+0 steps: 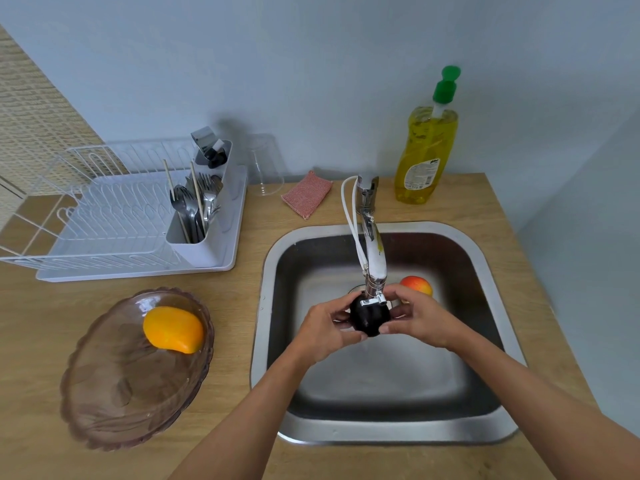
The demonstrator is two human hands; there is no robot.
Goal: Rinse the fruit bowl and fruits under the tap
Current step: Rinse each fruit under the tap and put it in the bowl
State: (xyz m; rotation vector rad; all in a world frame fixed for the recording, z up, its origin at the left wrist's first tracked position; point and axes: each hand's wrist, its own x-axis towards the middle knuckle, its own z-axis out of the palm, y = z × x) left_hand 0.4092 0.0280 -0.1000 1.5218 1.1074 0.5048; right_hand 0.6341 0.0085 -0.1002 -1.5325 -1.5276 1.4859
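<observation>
Both my hands hold a dark, near-black round fruit (369, 319) right under the tap's spout (373, 271), over the steel sink (491, 271). My left hand (329, 332) grips its left side and my right hand (417, 315) its right side. A red and yellow fruit (417, 284) lies in the sink behind my right hand, partly hidden. On the counter to the left stands the brownish glass fruit bowl (117, 393) with a yellow-orange mango (173, 329) inside. I cannot make out a water stream.
A white dish rack (104, 216) with a cutlery holder (197, 216) sits at the back left. An upturned clear glass (265, 168), a pink sponge (306, 194) and a yellow dish soap bottle (427, 150) stand along the wall.
</observation>
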